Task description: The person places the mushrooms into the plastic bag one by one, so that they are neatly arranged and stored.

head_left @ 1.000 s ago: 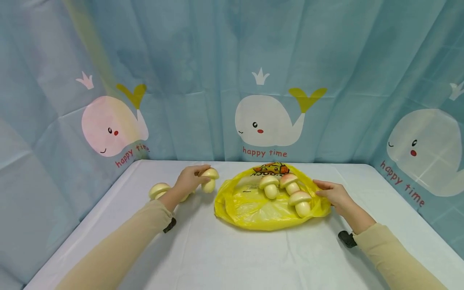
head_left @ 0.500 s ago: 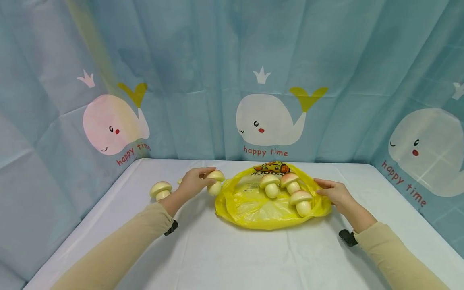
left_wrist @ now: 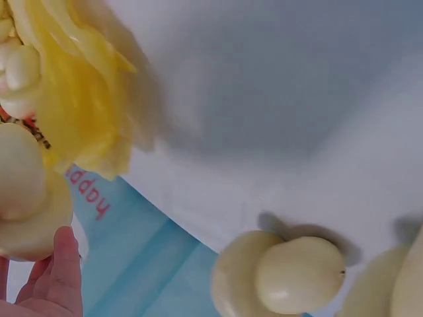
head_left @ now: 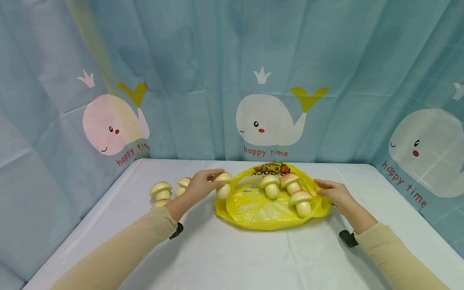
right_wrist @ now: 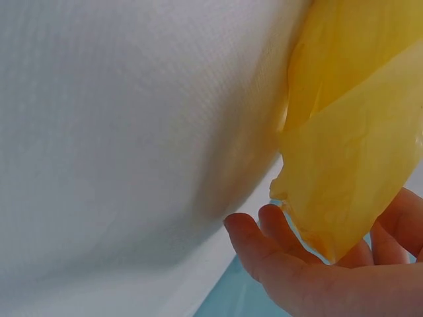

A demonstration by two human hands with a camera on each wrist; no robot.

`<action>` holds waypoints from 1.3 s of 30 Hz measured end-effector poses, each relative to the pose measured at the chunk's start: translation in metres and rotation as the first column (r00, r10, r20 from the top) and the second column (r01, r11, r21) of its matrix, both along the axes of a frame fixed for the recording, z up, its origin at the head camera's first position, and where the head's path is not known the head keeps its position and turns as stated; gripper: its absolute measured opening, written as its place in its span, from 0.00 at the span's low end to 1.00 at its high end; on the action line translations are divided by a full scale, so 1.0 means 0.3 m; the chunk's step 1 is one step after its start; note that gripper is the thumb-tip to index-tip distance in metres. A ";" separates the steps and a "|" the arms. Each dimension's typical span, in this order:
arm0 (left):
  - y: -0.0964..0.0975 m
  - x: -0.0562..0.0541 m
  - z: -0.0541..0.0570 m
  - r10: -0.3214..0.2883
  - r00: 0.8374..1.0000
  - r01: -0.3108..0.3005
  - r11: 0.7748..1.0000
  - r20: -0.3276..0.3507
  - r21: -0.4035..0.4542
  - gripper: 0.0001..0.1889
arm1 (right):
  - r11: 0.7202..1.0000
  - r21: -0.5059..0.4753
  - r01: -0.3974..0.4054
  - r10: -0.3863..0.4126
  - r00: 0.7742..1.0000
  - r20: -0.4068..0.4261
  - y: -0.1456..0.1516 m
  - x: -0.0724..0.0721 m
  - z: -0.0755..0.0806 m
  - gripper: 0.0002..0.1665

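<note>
Hands (head_left: 197,188) (head_left: 338,196) hold a mushroom (head_left: 225,191), left, and yellow bag (head_left: 253,209), right.

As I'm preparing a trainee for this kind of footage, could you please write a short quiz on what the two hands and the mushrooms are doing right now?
1. True or false: the left hand is empty.
2. How many mushrooms lie inside the yellow bag?
A) one
B) three
C) six
3. Short answer: what is the right hand touching?

Key:
1. False; it grips a single mushroom by the bag's rim, on the side away from the right hand.
2. B
3. The edge of the yellow bag.
</note>
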State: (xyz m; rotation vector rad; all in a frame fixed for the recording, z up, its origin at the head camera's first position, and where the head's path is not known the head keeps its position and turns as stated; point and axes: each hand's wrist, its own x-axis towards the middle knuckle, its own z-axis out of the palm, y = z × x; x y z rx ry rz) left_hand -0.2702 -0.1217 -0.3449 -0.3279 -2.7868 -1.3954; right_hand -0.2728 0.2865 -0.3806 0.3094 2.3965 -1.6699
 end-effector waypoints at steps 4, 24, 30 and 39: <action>0.028 0.013 0.004 -0.014 1.000 0.014 1.000 0.000 0.010 0.24 | 1.000 0.002 0.002 -0.002 1.000 0.005 0.001 -0.002 -0.006 0.34; 0.198 0.060 -0.058 -0.005 1.000 0.004 0.999 0.015 0.048 0.22 | 1.000 0.000 -0.022 0.022 1.000 -0.006 0.006 0.005 -0.014 0.34; 0.266 0.066 -0.086 -0.022 0.999 0.025 0.995 -0.032 0.095 0.22 | 1.000 -0.004 -0.017 0.017 1.000 -0.001 0.011 0.006 -0.006 0.34; 0.365 0.085 -0.121 -0.069 0.997 0.075 0.988 -0.046 0.133 0.21 | 1.000 -0.004 -0.021 0.021 1.000 -0.002 0.006 0.004 -0.005 0.34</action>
